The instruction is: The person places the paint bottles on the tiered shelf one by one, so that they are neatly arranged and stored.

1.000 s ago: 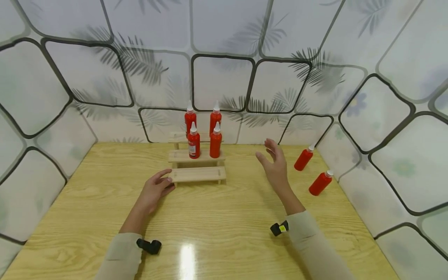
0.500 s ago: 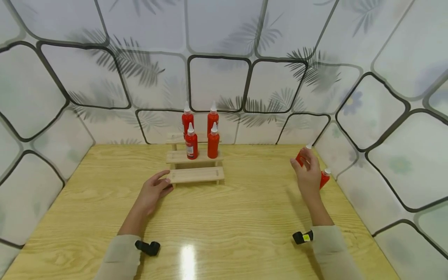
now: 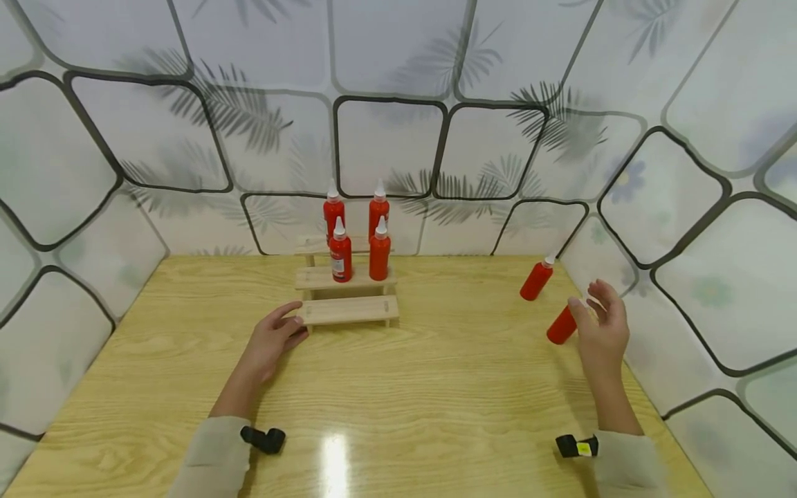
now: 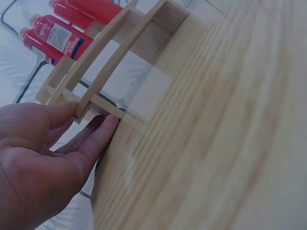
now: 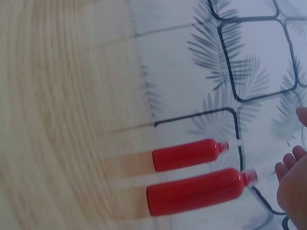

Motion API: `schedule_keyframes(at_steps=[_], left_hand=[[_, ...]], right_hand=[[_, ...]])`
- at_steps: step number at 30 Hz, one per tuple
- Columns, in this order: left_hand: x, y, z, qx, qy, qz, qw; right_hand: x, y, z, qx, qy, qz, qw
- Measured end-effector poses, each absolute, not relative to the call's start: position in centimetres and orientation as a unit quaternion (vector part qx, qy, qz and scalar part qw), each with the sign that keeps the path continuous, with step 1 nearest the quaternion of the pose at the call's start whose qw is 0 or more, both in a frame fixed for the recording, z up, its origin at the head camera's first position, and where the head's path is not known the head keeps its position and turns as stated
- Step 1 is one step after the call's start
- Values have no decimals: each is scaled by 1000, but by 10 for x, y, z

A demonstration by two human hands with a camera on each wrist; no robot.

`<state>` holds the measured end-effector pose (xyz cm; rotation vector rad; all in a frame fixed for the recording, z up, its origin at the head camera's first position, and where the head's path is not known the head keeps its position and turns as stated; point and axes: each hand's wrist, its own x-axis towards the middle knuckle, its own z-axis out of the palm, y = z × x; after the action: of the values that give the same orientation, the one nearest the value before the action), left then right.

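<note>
A stepped wooden rack (image 3: 349,311) stands against the back wall. My left hand (image 3: 270,342) holds the left end of its lowest step; in the left wrist view the thumb lies on the step's edge and the fingers touch its leg (image 4: 106,105). On the right, two red squeeze bottles with white nozzles stand on the table: a farther one (image 3: 537,280) and a nearer one (image 3: 562,325). My right hand (image 3: 602,339) is beside the nearer bottle's top, fingers and thumb spread apart. In the right wrist view, this hand (image 5: 293,184) is off the nozzle tip and holds nothing.
Several more red bottles stand on the rack: two on the middle step, a left one (image 3: 340,257) and a right one (image 3: 380,256), with others behind on the top step. Patterned walls (image 3: 703,297) close in the wooden table (image 3: 436,387) at the back and sides.
My right hand has moved right and toward me, past the farther bottle to the nearer one, staying spread. The left hand keeps its place at the rack.
</note>
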<state>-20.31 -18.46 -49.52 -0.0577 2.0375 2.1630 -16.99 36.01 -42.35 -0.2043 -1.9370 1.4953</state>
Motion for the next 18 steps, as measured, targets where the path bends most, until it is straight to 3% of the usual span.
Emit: schedule_keyframes(at_steps=[4, 10, 18], left_hand=[[-203, -184, -496, -19, 685, 724, 85], [-203, -187, -497, -12, 677, 731, 81], [-203, -187, -494, -12, 688, 721, 86]], right_hand=[[-165, 371, -427, -110, -754, 550, 342], [-167, 382, -434, -171, -730, 598, 282], [-175, 397, -455, -184, -703, 650, 223]])
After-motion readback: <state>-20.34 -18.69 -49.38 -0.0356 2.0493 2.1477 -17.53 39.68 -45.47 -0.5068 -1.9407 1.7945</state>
